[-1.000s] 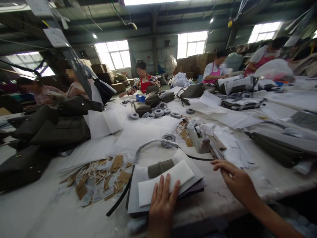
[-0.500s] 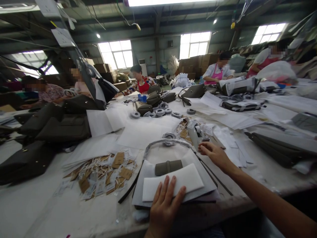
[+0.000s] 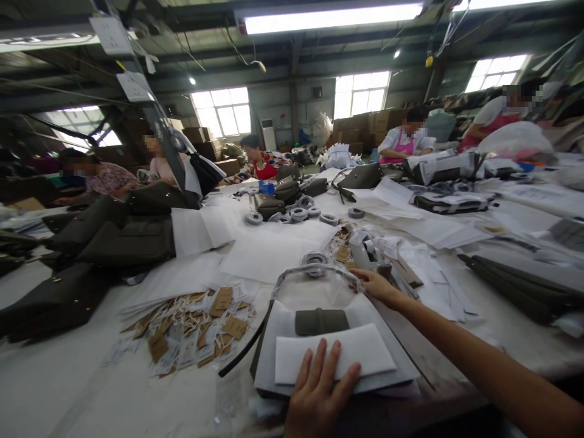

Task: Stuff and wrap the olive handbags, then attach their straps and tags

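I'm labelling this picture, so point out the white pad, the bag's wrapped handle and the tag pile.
White pad (image 3: 371,351), head view: its right half.
Wrapped handle (image 3: 305,268), head view: its upper arch.
Tag pile (image 3: 197,331), head view: its middle.

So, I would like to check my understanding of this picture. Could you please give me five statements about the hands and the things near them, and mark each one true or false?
1. The left hand lies on the white sheet. True.
2. The tags lie to the right of the white sheet. False: they lie to its left.
3. The coil lies beyond the handle, seen from the person's side. True.
4. The right hand is on the tags. False: it is at the handle's right end.
5. The olive tab shows just beyond the white sheet. True.
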`<state>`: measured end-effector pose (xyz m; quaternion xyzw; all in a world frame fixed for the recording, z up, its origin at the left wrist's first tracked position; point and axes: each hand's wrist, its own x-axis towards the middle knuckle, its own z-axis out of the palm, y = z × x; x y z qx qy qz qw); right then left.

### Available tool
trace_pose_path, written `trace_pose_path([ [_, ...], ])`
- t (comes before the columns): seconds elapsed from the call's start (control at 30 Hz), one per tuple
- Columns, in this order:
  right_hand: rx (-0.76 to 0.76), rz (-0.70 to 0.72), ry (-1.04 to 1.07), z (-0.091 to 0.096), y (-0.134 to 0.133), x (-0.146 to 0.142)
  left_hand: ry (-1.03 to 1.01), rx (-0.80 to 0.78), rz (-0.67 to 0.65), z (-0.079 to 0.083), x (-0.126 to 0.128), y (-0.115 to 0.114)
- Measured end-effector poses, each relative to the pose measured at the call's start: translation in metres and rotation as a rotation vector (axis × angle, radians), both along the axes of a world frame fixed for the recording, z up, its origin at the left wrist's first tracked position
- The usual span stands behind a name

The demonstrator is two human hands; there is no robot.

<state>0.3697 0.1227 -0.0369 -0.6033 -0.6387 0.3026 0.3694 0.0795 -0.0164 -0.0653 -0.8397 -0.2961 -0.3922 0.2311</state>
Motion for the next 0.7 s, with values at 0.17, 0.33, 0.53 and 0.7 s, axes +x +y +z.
trace_pose_path([
  [0.17,0.121,-0.113,-0.228,0.03,-0.024,-0.01,0.012,-0.031,0.015,-0.003,0.005,0.0],
  [0.33,-0.092,0.024,-0.429,0.035,-0.006,-0.037,0.053,-0.065,0.038,-0.005,0.005,-0.001],
  [0.53,-0.338,0.024,-0.453,0.013,0.035,-0.049,0.064,-0.083,0.046,-0.005,0.003,-0.002],
  [0.7,-0.282,0.039,-0.215,0.005,0.029,-0.044,0.114,-0.138,0.022,-0.002,-0.008,0.007],
])
